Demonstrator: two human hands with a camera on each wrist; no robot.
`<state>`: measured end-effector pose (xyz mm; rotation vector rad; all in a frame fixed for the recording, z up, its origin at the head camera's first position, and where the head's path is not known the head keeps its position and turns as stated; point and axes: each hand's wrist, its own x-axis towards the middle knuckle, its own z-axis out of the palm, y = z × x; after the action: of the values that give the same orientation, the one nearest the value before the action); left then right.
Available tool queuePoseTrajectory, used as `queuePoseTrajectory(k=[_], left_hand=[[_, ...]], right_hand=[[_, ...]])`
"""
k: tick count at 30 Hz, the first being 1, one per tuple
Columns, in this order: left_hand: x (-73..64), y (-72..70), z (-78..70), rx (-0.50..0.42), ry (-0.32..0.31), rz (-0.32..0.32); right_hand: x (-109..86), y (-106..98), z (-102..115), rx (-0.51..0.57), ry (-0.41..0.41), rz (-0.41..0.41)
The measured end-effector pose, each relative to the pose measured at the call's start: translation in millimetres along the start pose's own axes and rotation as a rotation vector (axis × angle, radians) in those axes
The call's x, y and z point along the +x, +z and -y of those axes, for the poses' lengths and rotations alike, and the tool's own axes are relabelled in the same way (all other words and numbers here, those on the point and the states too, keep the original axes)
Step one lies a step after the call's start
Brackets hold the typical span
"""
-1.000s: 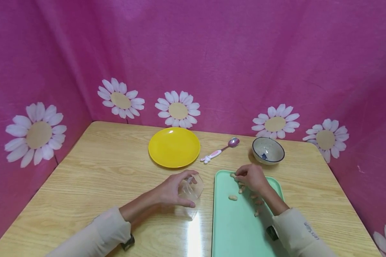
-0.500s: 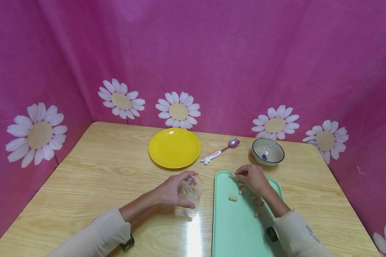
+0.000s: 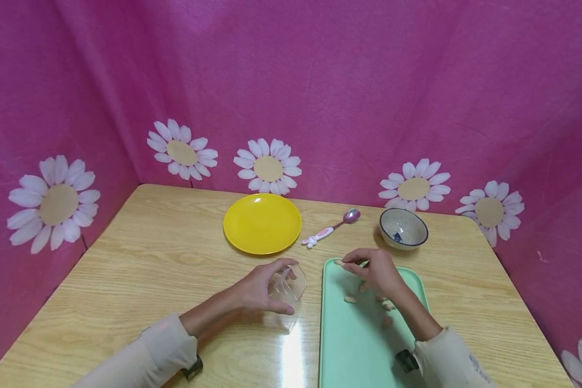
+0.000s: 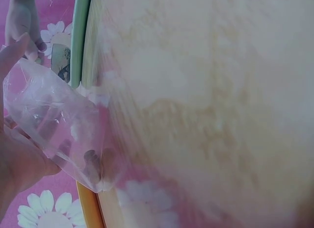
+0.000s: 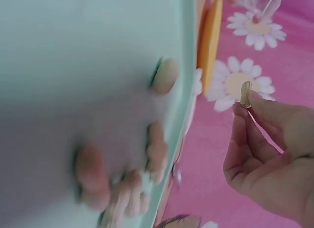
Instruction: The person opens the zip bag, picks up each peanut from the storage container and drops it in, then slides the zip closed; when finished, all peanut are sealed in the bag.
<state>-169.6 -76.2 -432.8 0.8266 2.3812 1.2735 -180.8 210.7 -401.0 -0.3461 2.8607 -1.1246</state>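
Note:
My left hand (image 3: 262,288) grips a clear plastic cup (image 3: 289,284), thumb and fingers curved round its sides; in the left wrist view the see-through cup (image 4: 59,120) shows faceted walls. Between thumb and fingertips my right hand (image 3: 377,271) pinches a peanut (image 3: 339,262), raised over the far end of the green tray (image 3: 349,345). In the right wrist view that unshelled peanut (image 5: 246,94) sticks up from the fingertips. Several more peanuts (image 5: 92,176) lie on the tray, some partly hidden beneath the right hand in the head view.
Behind the cup lies a yellow plate (image 3: 263,223). A spoon (image 3: 326,233) with a white-and-pink rabbit handle sits between the plate and a small bowl (image 3: 404,228) at the back right. Pink flowered cloth (image 3: 320,97) borders the wooden table (image 3: 174,242).
The right hand has lifted a peanut off the tray and moved it slightly left. The left hand and the cup stay in place.

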Motion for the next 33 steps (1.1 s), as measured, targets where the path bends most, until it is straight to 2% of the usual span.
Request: queuePoseTrajectory(k=[5,10,17,24,28,33], left_hand=[[-0.4,0.8,0.4,-0.003,0.004,0.003],[-0.3,1.8,1.8,0.002,0.007,0.009],[-0.3,0.6,0.4,0.020,0.017,-0.002],[0.3,0.6,0.7,0.032,0.041,-0.006],[0.1,0.8,1.3,0.034,0.063,-0.010],[0.0,1.0,2.0,0.034,0.056,-0.007]], right_hand=[[-5.5,7.0,15.4,0.018,0.005,0.029],[-11.4,16.4,29.3,0.039,-0.065,0.044],[-12.6,32.5,42.0,0.052,-0.165,0.111],[-11.3,44.5,51.4,0.077,-0.245,0.114],[-11.6,45.2,52.4,0.078,-0.252,0.123],[-12.7,38.8,48.8,0.051,-0.220,0.117]])
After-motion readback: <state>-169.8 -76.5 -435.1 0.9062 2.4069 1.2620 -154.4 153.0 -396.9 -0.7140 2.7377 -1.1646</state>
